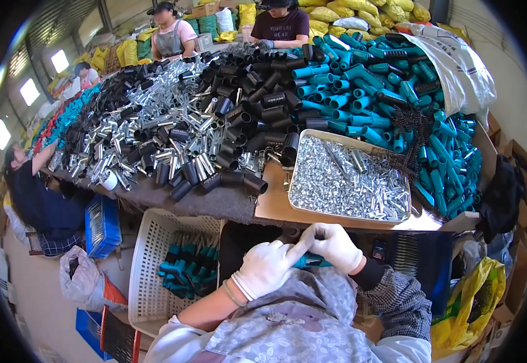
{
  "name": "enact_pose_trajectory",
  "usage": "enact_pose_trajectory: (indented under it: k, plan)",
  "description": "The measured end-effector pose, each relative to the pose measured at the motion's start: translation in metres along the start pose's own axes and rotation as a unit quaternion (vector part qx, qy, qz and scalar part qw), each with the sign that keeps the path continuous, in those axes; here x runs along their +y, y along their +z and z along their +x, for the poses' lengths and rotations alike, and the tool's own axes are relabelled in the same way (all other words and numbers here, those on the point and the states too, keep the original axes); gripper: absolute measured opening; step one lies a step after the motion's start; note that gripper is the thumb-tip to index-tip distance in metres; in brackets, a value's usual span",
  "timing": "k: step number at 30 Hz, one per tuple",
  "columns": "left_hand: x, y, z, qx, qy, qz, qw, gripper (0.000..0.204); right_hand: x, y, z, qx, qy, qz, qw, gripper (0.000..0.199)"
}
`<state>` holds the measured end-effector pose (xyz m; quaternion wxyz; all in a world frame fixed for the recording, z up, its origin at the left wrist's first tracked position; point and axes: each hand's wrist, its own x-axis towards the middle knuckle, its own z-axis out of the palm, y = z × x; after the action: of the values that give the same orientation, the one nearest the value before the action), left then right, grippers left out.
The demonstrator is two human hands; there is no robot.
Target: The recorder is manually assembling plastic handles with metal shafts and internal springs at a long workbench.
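Observation:
White knit gloves cover both my hands, which meet in front of my lap at the table's near edge. My left hand (266, 266) is closed around a teal plastic handle (312, 261), mostly hidden by the gloves. My right hand (334, 245) has thumb and fingers pinched together against the left fingertips; whatever is in that pinch is too small to make out. Just beyond them, a shallow tray (360, 215) holds many small shiny metal pieces. Behind the tray lies a heap of teal plastic handles (360, 100).
Piles of black sleeves (269, 115) and metal tubes (154, 133) cover the table. A white basket (145, 266) holding teal-handled parts stands at lower left, near a blue crate (103, 227). A yellow bag (472, 302) is at right. Several people work around the table.

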<state>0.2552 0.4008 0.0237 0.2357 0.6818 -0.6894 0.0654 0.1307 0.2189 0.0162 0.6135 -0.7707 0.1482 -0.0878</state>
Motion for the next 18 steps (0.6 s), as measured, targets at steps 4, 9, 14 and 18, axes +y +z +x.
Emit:
enact_pose_trajectory:
  k: [4,9,14,18]
  plan:
    - [0.002,-0.005,-0.007,-0.024,-0.019,-0.038,0.999,0.085,0.007,-0.003,-0.014,0.025,0.088,0.23,0.969,0.02]
    - [-0.001,-0.013,-0.019,-0.064,-0.045,-0.036,0.996,0.08,0.036,-0.001,-0.023,0.012,0.088,0.247,0.965,0.019]
    - [0.002,-0.007,-0.032,-0.061,-0.06,-0.045,0.995,0.086,0.059,0.014,-0.026,-0.015,0.136,0.408,0.902,0.022]
    - [0.006,-0.006,-0.033,-0.073,-0.044,-0.05,0.995,0.087,0.053,0.014,-0.032,-0.005,0.186,0.37,0.91,0.021]
